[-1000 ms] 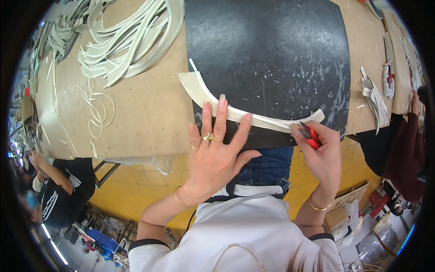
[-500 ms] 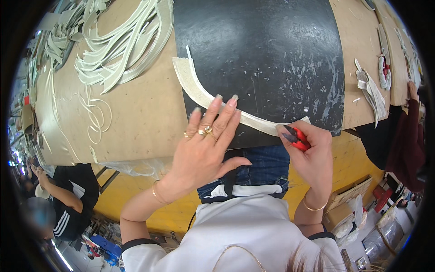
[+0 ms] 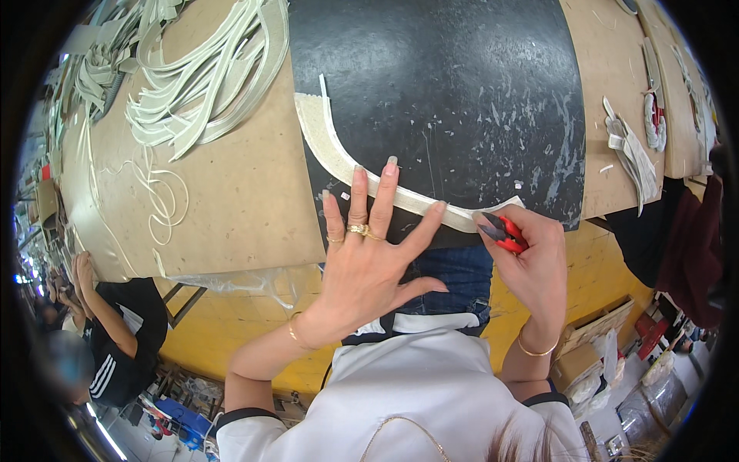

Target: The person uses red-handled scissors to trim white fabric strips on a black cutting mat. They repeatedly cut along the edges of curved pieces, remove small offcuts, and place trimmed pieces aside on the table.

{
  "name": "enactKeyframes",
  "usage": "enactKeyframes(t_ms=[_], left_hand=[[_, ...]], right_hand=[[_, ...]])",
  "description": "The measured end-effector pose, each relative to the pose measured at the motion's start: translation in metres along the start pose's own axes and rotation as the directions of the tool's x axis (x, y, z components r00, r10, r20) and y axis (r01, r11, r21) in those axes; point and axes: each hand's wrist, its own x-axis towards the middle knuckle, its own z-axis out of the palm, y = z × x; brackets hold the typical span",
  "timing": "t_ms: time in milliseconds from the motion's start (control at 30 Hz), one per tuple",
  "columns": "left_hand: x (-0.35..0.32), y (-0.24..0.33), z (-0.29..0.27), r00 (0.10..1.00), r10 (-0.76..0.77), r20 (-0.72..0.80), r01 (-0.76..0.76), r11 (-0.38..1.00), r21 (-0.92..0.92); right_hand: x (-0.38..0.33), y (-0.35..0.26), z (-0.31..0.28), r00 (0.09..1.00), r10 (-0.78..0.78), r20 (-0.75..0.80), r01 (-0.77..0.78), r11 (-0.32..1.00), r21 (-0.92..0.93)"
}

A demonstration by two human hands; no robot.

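At nine o'clock a heap of cream offcuts lies on the worktop. The left hand presses, fingers spread flat, on a curved cream strip on the black mat. At three o'clock the right hand grips red snips at the strip's end, probably trimming; next the cut must follow the edge.
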Motion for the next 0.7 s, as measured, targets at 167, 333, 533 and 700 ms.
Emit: enactKeyframes(t_ms=[167, 333, 533, 700], left_hand=[[-0.001, 0.005, 0.001, 0.999, -0.041, 0.026, 0.041, 0.999, 0.012], [-0.003, -0.019, -0.017, 0.999, -0.013, 0.035, 0.011, 0.998, 0.062], [-0.008, -0.013, -0.011, 0.999, 0.038, -0.031, -0.039, 0.998, -0.045], [-0.008, -0.008, 0.002, 0.994, 0.021, -0.108, -0.027, 0.998, -0.060]], right_hand=[[-0.001, -0.004, 0.006, 0.996, -0.056, -0.068, 0.057, 0.998, 0.013], [-0.002, -0.012, 0.014, 0.990, -0.117, -0.078, 0.122, 0.990, 0.067], [0.006, -0.016, 0.018, 0.980, -0.182, -0.079, 0.186, 0.981, 0.046], [0.012, -0.011, 0.006, 0.988, -0.145, -0.062, 0.150, 0.985, 0.088]])
